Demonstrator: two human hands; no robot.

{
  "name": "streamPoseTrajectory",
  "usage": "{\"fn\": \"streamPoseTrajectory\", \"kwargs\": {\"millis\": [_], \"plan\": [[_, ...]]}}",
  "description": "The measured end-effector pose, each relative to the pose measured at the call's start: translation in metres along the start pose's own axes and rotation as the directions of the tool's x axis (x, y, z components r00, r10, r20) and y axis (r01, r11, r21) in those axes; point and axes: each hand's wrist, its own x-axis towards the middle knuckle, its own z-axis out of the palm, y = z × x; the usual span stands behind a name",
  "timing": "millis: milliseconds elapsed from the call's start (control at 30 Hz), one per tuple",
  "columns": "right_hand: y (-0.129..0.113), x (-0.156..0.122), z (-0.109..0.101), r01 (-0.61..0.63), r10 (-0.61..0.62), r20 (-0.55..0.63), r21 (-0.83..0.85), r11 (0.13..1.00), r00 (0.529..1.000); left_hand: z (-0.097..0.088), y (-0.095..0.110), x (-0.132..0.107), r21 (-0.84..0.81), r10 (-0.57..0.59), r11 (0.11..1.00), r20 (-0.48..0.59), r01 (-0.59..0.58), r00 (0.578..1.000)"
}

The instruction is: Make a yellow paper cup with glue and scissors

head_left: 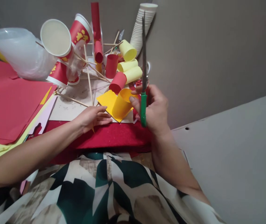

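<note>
A person's bare right hand is wrapped around the green handles of a pair of scissors, its grip closed on them. The blades point upward, nearly together. Just beside that hand's thumb and index finger, a golden-yellow paper tube stands on end on some flat yellow sheets; from where I stand, I cannot tell whether the fingertips touch its rim. The left hand lies low at the near edge of a white board, its grip relaxed and fingers stretched toward the yellow sheets, pinching nothing that I can see.

The worktop is covered with a red cloth. Behind the golden tube sit several red tubes and pale yellow tubes, with a tilted stack of white cups farther back. Left of these, red-and-white cups are grouped among thin wooden sticks. At far left, a translucent plastic bag rests behind large red sheets.
</note>
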Motion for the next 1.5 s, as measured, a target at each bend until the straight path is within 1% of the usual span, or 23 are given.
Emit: {"fn": "streamPoseTrajectory", "kwargs": {"millis": [100,133,167,200,267,300,333,400,467,533,600,633,667,733,800,833,900,1000,1067,1100,1200,1300,1500], "plan": [[-0.004,-0.002,0.001,0.009,-0.009,0.02,0.044,0.999,1.0,-0.021,-0.002,-0.012,0.077,0.039,0.996,0.0,-0.039,0.999],[-0.005,-0.002,0.002,0.019,-0.019,0.007,0.072,0.997,1.0,-0.025,-0.002,-0.016,0.086,0.101,0.991,-0.003,-0.1,0.995],[-0.005,-0.002,0.003,0.034,-0.032,-0.018,0.101,0.994,0.999,-0.026,-0.003,-0.019,0.09,0.197,0.977,-0.007,-0.195,0.98],[-0.005,-0.002,0.003,0.049,-0.042,-0.055,0.126,0.991,0.998,-0.025,-0.002,-0.021,0.092,0.315,0.945,-0.009,-0.313,0.949],[-0.005,-0.002,0.005,0.067,-0.045,-0.148,0.145,0.987,0.988,-0.017,0.0,-0.026,0.079,0.538,0.841,-0.009,-0.536,0.843],[-0.005,-0.004,0.006,0.062,-0.034,-0.192,0.14,0.988,0.981,-0.01,0.002,-0.028,0.059,0.613,0.789,-0.011,-0.612,0.79],[-0.005,-0.007,0.007,0.048,-0.017,-0.232,0.131,0.99,0.972,-0.004,0.004,-0.031,0.024,0.654,0.756,-0.019,-0.654,0.756],[-0.006,-0.015,0.006,-0.001,0.035,-0.275,0.122,0.993,0.961,0.008,0.011,-0.034,-0.061,0.673,0.738,-0.016,-0.672,0.74],[-0.006,-0.027,0.004,-0.042,0.078,-0.286,0.129,0.991,0.955,0.015,0.019,-0.034,-0.076,0.654,0.757,0.075,-0.649,0.753],[-0.006,-0.041,0.001,-0.084,0.123,-0.282,0.146,0.986,0.952,0.017,0.031,-0.032,-0.006,0.603,0.788,0.208,-0.616,0.77],[-0.006,-0.055,-0.002,-0.135,0.178,-0.267,0.171,0.976,0.947,0.017,0.046,-0.029,0.083,0.515,0.827,0.287,-0.556,0.808],[-0.006,-0.061,-0.003,-0.16,0.205,-0.255,0.184,0.97,0.945,0.019,0.055,-0.029,0.109,0.453,0.86,0.286,-0.499,0.844],[-0.006,-0.067,-0.004,-0.184,0.228,-0.238,0.194,0.964,0.944,0.021,0.063,-0.029,0.116,0.387,0.898,0.253,-0.424,0.887],[-0.007,-0.079,-0.005,-0.211,0.253,-0.207,0.204,0.956,0.945,0.029,0.077,-0.03,0.076,0.26,0.959,0.161,-0.275,0.952],[-0.006,-0.088,-0.004,-0.219,0.258,-0.18,0.212,0.952,0.949,0.039,0.085,-0.028,0.03,0.143,0.989,0.091,-0.146,0.986],[-0.006,-0.093,-0.003,-0.216,0.254,-0.168,0.214,0.953,0.953,0.044,0.087,-0.024,0.023,0.104,0.994,0.079,-0.106,0.992],[-0.004,-0.099,-0.002,-0.191,0.225,-0.153,0.208,0.959,0.962,0.048,0.088,-0.009,0.027,0.084,0.996,0.09,-0.086,0.992],[-0.001,-0.104,-0.003,-0.164,0.194,-0.146,0.194,0.967,0.97,0.045,0.087,0.026,0.009,0.155,0.987,0.13,-0.158,0.979],[0.0,-0.105,-0.004,-0.182,0.214,-0.144,0.204,0.962,0.966,0.042,0.088,0.044,0.018,0.195,0.98,0.127,-0.199,0.973],[0.0,-0.104,-0.004,-0.198,0.231,-0.141,0.214,0.956,0.963,0.041,0.088,0.048,0.055,0.174,0.982,0.129,-0.182,0.976],[0.003,-0.103,-0.004,-0.233,0.271,-0.13,0.25,0.94,0.954,0.045,0.087,0.044,0.268,0.094,0.957,0.068,-0.109,0.993],[0.007,-0.102,-0.001,-0.269,0.306,-0.111,0.263,0.927,0.946,0.049,0.081,0.033,0.461,0.118,0.882,-0.015,-0.098,0.993],[0.014,-0.103,0.001,-0.257,0.3,-0.092,0.321,0.912,0.949,0.044,0.069,0.043,0.593,0.205,0.775,0.09,-0.218,0.975]]}}
